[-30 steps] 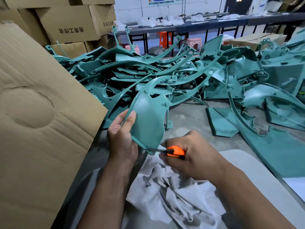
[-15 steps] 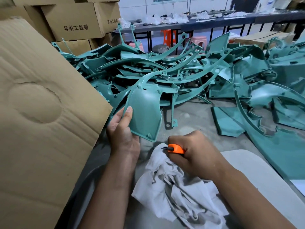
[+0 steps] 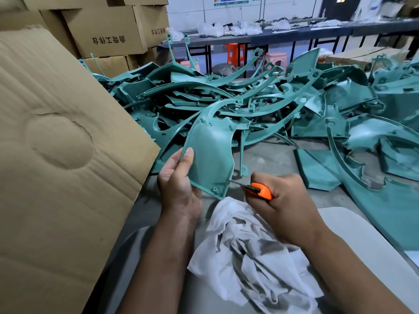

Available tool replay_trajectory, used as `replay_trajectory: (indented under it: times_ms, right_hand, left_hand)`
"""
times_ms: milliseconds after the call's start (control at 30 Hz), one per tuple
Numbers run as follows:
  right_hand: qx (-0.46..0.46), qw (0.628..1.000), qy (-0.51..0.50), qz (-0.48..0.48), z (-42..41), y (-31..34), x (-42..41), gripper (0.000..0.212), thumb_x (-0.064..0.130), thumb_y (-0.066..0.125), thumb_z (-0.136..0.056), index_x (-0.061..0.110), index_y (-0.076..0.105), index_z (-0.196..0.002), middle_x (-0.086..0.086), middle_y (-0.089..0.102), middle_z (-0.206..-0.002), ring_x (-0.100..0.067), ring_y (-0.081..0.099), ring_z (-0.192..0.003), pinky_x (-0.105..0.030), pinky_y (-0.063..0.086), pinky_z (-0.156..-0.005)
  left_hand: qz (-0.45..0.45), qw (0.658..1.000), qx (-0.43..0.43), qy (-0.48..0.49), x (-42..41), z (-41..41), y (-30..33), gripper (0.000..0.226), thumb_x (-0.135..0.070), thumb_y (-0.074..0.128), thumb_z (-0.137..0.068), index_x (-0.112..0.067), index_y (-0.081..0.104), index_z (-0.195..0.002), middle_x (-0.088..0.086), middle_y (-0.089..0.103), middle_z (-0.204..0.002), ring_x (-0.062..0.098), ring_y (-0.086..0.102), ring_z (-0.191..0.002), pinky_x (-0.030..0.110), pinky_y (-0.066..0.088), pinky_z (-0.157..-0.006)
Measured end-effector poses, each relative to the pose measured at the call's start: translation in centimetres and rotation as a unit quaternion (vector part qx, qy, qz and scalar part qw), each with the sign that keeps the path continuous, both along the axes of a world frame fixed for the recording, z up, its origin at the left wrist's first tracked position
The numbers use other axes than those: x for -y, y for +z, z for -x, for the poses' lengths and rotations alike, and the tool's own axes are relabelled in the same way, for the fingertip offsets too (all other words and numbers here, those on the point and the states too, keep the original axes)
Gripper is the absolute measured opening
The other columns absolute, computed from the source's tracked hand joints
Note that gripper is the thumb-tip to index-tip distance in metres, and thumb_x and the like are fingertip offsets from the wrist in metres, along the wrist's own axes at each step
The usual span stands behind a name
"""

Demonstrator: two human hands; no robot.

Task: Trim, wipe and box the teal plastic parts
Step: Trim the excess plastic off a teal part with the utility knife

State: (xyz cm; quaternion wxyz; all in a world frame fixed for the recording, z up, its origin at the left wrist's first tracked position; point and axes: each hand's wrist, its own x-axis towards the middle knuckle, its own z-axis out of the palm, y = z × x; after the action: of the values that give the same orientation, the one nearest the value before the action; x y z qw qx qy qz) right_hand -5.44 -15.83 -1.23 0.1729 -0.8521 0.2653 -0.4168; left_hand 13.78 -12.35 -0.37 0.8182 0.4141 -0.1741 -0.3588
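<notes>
My left hand [image 3: 178,184] grips a teal plastic part [image 3: 210,152] by its left edge, thumb on the face, holding it upright over the table. Its curved arm runs up and right into the pile. My right hand [image 3: 283,200] grips an orange utility knife [image 3: 260,191], whose blade tip points left at the part's lower right corner. A crumpled white cloth [image 3: 247,252] lies on the table below both hands.
A big heap of teal parts [image 3: 249,94] covers the table beyond my hands and to the right. A cardboard box flap [image 3: 59,155] leans in at the left. Stacked cartons [image 3: 106,35] stand at the back left. A pale board [image 3: 362,241] lies under my right forearm.
The part was drawn up off the blade, then the knife came back to its lower right corner. My left hand shifted its hold slightly along the left edge.
</notes>
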Motion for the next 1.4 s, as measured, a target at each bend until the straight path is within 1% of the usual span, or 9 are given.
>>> replay_trajectory:
  times_ms: [100,267,467,567,633,833,1100,1233,1400]
  right_hand:
    - [0.028,0.999,-0.025,-0.024,0.2,-0.4,0.4,0.052,0.007,0.075,-0.09,0.032,0.037,-0.065,0.01,0.038,-0.05,-0.011,0.036,-0.043,-0.02,0.026,-0.044]
    - [0.076,0.995,-0.058,-0.035,0.3,-0.3,0.4,0.047,0.018,0.074,-0.097,0.029,0.041,-0.064,0.009,0.043,-0.049,-0.01,0.036,-0.04,-0.014,0.024,-0.043]
    - [0.028,0.999,-0.026,-0.008,-0.4,-0.1,-0.2,0.044,0.011,0.076,-0.092,0.024,0.043,-0.066,0.011,0.036,-0.047,-0.01,0.038,-0.043,-0.017,0.027,-0.044]
    - [-0.031,0.999,0.001,0.04,-0.2,0.3,-0.5,0.031,0.023,0.067,-0.091,0.023,0.046,-0.069,0.011,0.038,-0.051,-0.012,0.04,-0.045,-0.035,0.039,-0.043]
    - [-0.056,0.997,0.031,0.041,-0.3,0.3,-0.7,0.026,0.03,0.059,-0.09,0.024,0.044,-0.07,0.01,0.038,-0.052,-0.017,0.04,-0.047,-0.039,0.038,-0.043]
    - [-0.007,0.999,-0.008,0.032,-0.5,0.1,-0.6,0.031,0.02,0.069,-0.091,0.018,0.048,-0.069,0.011,0.042,-0.053,-0.013,0.041,-0.047,-0.039,0.037,-0.046]
    - [-0.1,0.991,0.086,0.04,-1.1,-0.3,-1.1,0.031,0.026,0.066,-0.092,0.027,0.041,-0.073,0.005,0.044,-0.055,-0.022,0.043,-0.05,-0.037,0.035,-0.047]
    - [0.036,0.997,0.048,0.055,-1.0,0.3,-1.4,0.03,0.011,0.067,-0.089,0.013,0.048,-0.067,0.005,0.039,-0.054,-0.019,0.037,-0.047,-0.037,0.035,-0.045]
    - [0.2,0.979,-0.005,-0.034,-0.2,0.6,-1.3,0.027,0.03,0.062,-0.099,0.015,0.052,-0.078,0.009,0.042,-0.061,-0.012,0.04,-0.052,-0.022,0.033,-0.052]
  left_hand:
    - [-0.004,1.0,-0.006,-0.006,-0.1,-0.2,0.1,0.007,-0.011,0.064,-0.097,-0.01,0.071,-0.097,0.009,0.077,-0.089,0.024,0.073,-0.081,0.043,0.061,-0.079]
    - [0.0,1.0,-0.003,-0.016,-0.2,0.1,0.3,0.01,-0.011,0.063,-0.097,-0.009,0.073,-0.096,0.013,0.076,-0.094,0.03,0.07,-0.089,0.049,0.056,-0.09]
    - [-0.004,1.0,-0.004,-0.005,-0.1,0.2,0.2,0.012,-0.01,0.062,-0.098,-0.005,0.071,-0.104,0.016,0.076,-0.1,0.03,0.072,-0.091,0.048,0.058,-0.088]
    - [-0.021,0.999,-0.022,0.027,0.0,0.0,0.2,0.018,-0.01,0.064,-0.097,-0.003,0.071,-0.112,0.012,0.078,-0.1,0.024,0.075,-0.087,0.039,0.064,-0.073]
    - [-0.023,0.999,-0.029,0.035,0.1,-0.1,0.2,0.023,-0.011,0.064,-0.097,-0.001,0.069,-0.117,0.015,0.077,-0.106,0.026,0.075,-0.091,0.042,0.064,-0.076]
    - [-0.011,0.999,-0.028,0.036,0.1,-0.2,0.1,0.02,-0.01,0.063,-0.097,-0.002,0.07,-0.114,0.011,0.078,-0.097,0.022,0.076,-0.085,0.034,0.062,-0.064]
    - [-0.013,0.998,-0.028,0.053,0.1,0.0,0.5,0.027,-0.012,0.064,-0.097,0.001,0.066,-0.122,0.018,0.075,-0.111,0.026,0.075,-0.093,0.041,0.063,-0.078]
    - [0.017,1.0,0.006,-0.015,-0.4,0.3,0.7,0.025,-0.016,0.066,-0.093,-0.005,0.065,-0.116,0.012,0.076,-0.108,0.024,0.074,-0.094,0.038,0.063,-0.078]
    - [0.081,0.989,0.01,-0.123,-0.9,0.6,1.5,0.036,-0.008,0.063,-0.081,-0.012,0.058,-0.117,0.013,0.071,-0.121,0.028,0.072,-0.105,0.045,0.062,-0.083]
